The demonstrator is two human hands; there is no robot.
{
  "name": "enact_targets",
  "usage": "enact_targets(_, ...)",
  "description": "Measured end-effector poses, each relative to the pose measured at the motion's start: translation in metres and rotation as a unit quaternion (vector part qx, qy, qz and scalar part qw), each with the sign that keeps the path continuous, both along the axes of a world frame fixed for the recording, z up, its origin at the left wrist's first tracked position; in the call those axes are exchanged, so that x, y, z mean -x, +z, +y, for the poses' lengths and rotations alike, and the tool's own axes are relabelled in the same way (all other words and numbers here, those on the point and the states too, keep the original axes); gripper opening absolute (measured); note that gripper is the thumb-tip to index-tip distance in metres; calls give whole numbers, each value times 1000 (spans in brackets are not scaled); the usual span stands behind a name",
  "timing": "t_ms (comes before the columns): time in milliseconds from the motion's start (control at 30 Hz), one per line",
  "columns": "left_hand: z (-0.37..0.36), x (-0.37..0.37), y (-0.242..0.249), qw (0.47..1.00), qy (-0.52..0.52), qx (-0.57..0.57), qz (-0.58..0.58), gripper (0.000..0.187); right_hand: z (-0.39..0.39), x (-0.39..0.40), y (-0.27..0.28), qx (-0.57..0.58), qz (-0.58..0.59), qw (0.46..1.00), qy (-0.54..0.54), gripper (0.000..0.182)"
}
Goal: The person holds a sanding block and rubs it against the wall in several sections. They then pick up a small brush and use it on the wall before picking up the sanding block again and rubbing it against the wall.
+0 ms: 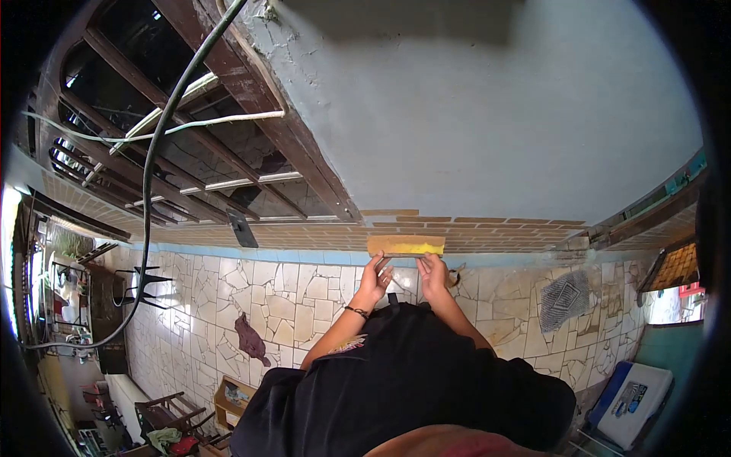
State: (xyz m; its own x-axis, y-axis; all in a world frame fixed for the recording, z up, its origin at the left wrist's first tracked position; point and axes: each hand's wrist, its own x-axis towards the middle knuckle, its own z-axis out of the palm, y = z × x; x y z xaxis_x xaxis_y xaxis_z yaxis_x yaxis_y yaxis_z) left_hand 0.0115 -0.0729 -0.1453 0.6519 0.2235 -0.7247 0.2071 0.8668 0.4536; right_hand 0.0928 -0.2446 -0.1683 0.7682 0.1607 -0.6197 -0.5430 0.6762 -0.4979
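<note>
A flat, oblong, tan-and-yellow tile piece (pixel 406 245) is being pressed against the foot of the wall, at the lower edge of the band of narrow brown brick-pattern tiles (pixel 487 228), just above the pale blue strip where the wall meets the broken-stone mosaic floor (pixel 282 297). It is being steadied from below by both hands: the left hand (pixel 375 278), with a dark bracelet at the wrist, is being held with fingers spread under its left half, and the right hand (pixel 434 276) is being held under its right half, fingertips touching the bottom edge. Neither hand is being closed around it.

The piece is being judged stiff, fairly light and brittle at the corners; it is best being supported along its long edges.

Near the floor's right edge a white-lidded blue cooler box (pixel 633 400) is lying closed, its contents hidden. At the lower left an open wooden crate (pixel 232 396) is standing; what it holds cannot be told.
</note>
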Motion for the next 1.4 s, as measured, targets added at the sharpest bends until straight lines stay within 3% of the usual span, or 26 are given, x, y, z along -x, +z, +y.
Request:
enact_targets(100, -3, 3, 2, 1000, -11, -15, -1, 63, -1, 2, -2, -8, -10, 1000, 1, 30)
enact_targets(400, -3, 9, -1, 1000, -15, -15, -6, 64, -2, 7, -5, -13, -12, 1000, 6, 34)
enact_targets(500, -4, 8, 3, 1000, 3, -4, 0, 50, -3, 7, -6, -11, -6, 1000, -3, 34)
enact_targets(1100, -2, 5, 4, 1000, 0, -2, 1, 49, -2, 8, -4, -9, -12, 1000, -2, 36)
enact_targets(1200, -2, 7, 3, 1000, -20, -18, 3, 59, -2, 8, -3, -5, -5, 1000, -6, 36)
enact_targets(1300, -1, 7, 4, 1000, -2, 2, 4, 48, -1, 9, -3, -4, 0, 1000, -9, 35)
enact_targets(1400, -2, 9, 4, 1000, -6, -2, 6, 49, -2, 11, -5, -14, -3, 1000, -10, 33)
